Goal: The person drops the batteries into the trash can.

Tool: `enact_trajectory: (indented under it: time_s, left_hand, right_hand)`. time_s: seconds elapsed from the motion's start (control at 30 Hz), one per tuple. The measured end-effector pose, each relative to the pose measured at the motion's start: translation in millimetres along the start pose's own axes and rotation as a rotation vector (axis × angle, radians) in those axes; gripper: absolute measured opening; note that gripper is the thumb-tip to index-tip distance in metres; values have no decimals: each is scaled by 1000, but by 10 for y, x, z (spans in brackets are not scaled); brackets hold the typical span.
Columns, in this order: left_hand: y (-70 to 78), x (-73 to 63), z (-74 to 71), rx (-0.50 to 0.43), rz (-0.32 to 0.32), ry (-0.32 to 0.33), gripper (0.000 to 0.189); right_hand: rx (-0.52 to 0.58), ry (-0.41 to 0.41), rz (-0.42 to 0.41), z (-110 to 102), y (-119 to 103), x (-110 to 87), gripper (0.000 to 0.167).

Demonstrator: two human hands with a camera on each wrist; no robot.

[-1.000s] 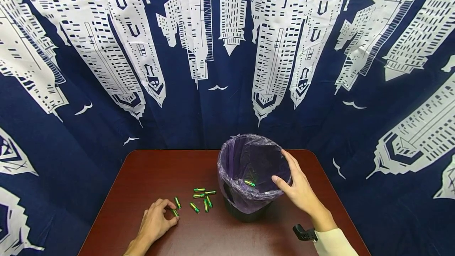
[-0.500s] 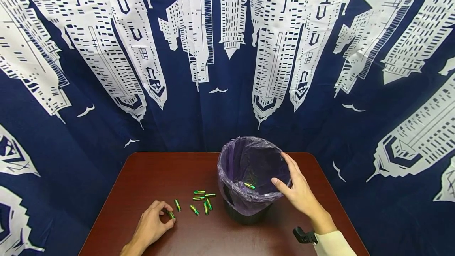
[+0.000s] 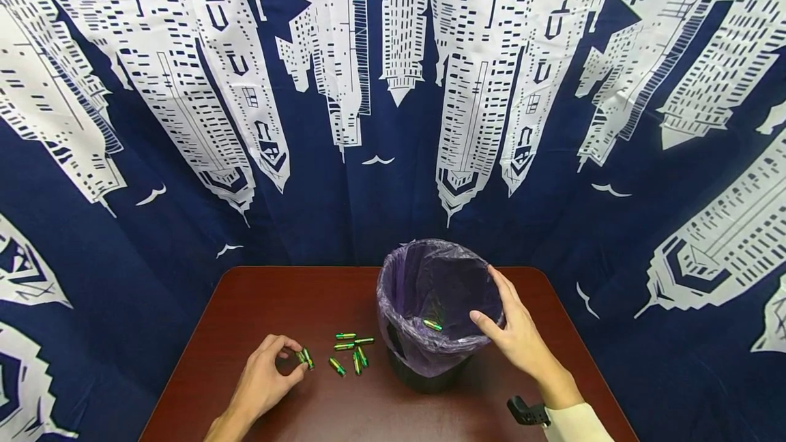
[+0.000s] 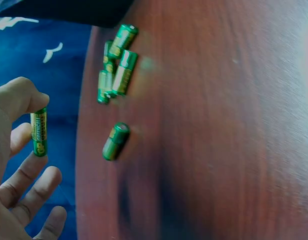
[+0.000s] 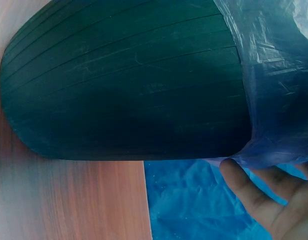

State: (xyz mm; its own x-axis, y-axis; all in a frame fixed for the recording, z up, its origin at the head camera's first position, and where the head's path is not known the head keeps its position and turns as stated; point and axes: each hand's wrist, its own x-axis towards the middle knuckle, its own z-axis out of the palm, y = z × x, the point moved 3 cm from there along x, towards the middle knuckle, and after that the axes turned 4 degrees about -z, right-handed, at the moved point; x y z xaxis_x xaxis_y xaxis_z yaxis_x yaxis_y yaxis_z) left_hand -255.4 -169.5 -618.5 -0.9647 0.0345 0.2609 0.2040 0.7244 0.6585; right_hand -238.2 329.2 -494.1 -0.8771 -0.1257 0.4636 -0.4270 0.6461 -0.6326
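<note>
My left hand [image 3: 264,374] pinches a small green and gold battery [image 4: 39,132] between thumb and finger. In the head view, another battery [image 3: 308,359] is right beside it at the fingertips; whether they touch is unclear. Several more batteries [image 4: 125,72] lie clustered on the table, with a single one [image 4: 116,141] apart from them. My right hand [image 3: 516,333] is spread at the right side of a dark green trash bin [image 5: 119,95], its fingers at the rim. A translucent purple liner [image 3: 408,343] covers that rim. Inside, one battery [image 3: 432,325] rests on the liner.
The bin stands on a reddish-brown wooden table [image 3: 270,292], right of the loose batteries. Behind the table hangs a navy curtain [image 3: 368,203] printed with white buildings. A black device [image 3: 526,411] sits at my right wrist.
My left hand drew back left with its battery, then came forward again beside the neighbouring battery. My right hand stays at the bin. The head view has tilted slightly, shifting everything down.
</note>
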Motion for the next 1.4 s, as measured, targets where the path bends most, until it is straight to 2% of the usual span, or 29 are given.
enact_trajectory:
  time_s: [0.3, 0.4, 0.63, 1.0, 1.4]
  left_hand:
    - [283, 64, -134, -40, 155, 122, 45]
    - [378, 66, -181, -67, 177, 138, 43]
    - [597, 94, -287, -135, 209, 141, 47]
    - [1006, 368, -390, -155, 333, 158, 42]
    - [1500, 604, -477, -220, 442, 104, 37]
  right_hand:
    - [-3, -8, 26, 6, 3, -13, 102]
    - [-7, -11, 26, 19, 8, -12, 102]
    - [-2, -10, 21, 44, -7, -6, 102]
    - [1, 12, 15, 33, -12, -10, 100]
    - [1, 13, 17, 26, -9, -19, 100]
